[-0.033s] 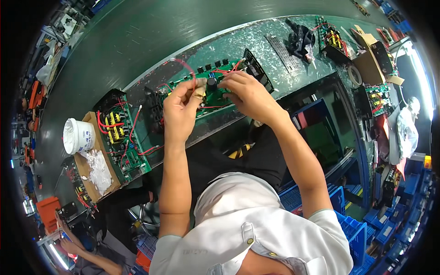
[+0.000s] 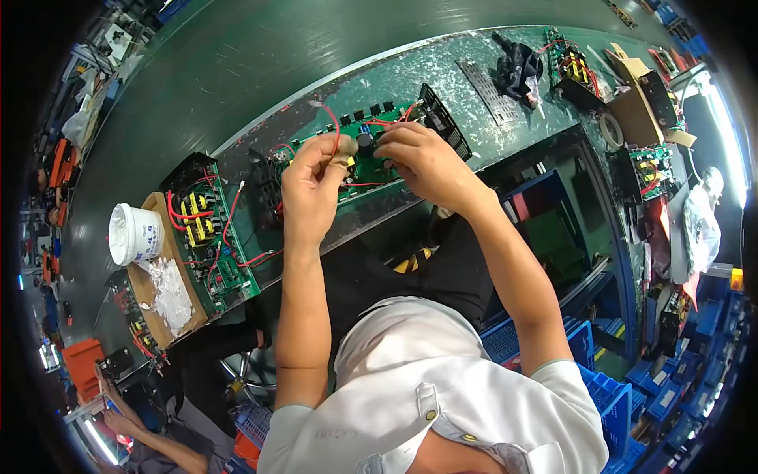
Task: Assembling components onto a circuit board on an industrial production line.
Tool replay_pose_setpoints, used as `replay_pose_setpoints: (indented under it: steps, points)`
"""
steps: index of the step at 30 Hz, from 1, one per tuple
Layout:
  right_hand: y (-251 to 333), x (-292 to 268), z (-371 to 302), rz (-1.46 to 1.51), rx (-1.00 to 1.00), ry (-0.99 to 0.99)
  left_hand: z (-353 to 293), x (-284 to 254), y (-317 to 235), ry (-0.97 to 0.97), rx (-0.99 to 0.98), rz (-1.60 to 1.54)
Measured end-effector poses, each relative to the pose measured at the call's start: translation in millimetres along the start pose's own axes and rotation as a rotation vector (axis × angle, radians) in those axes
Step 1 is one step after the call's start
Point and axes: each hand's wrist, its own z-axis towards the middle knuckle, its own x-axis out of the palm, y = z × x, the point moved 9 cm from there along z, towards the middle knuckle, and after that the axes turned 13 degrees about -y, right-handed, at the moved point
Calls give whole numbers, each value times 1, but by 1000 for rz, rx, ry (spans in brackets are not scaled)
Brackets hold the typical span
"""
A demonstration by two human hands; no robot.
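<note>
Closest in, there's the person's white shirt [image 2: 410, 355], bare forearms stretching past it to the scratched green table [image 2: 418, 67]. And here's the action: the left hand [image 2: 313, 178] has its fingers pinched narrow on a red wire [image 2: 337, 126], which arcs up above the knuckles. The right hand [image 2: 426, 162] sits opposite, fingers bent and close together beside a round black capacitor [image 2: 364, 144]; whether they grip anything, one cannot tell. Both hands are over a green circuit board [image 2: 371, 170] on the table, a slotted black end panel [image 2: 447, 122] standing at its right end. Over to the left lies a second circuit board [image 2: 229, 272] with yellow-wrapped parts, next to a cardboard box [image 2: 173, 245] and a white tub [image 2: 148, 235]. Farther out, beyond the right hand, a perforated metal strip [image 2: 483, 91] lies flat, with a crumpled black plastic bag [image 2: 515, 67] just beside it.
</note>
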Motion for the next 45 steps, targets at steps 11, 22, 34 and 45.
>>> replay_pose_setpoints:
  steps: [11,22,34,45]
  points:
    - [-19,-11,23,48,147,-178,2,17,0,130,19,366]
    - [0,-36,15,256,272,-254,18,13,-41,199,214,407]
    - [-11,-31,-18,149,395,-65,13,28,-45,110,237,386]
    - [-55,-8,-29,1114,889,-369,-22,23,6,36,-262,-37]
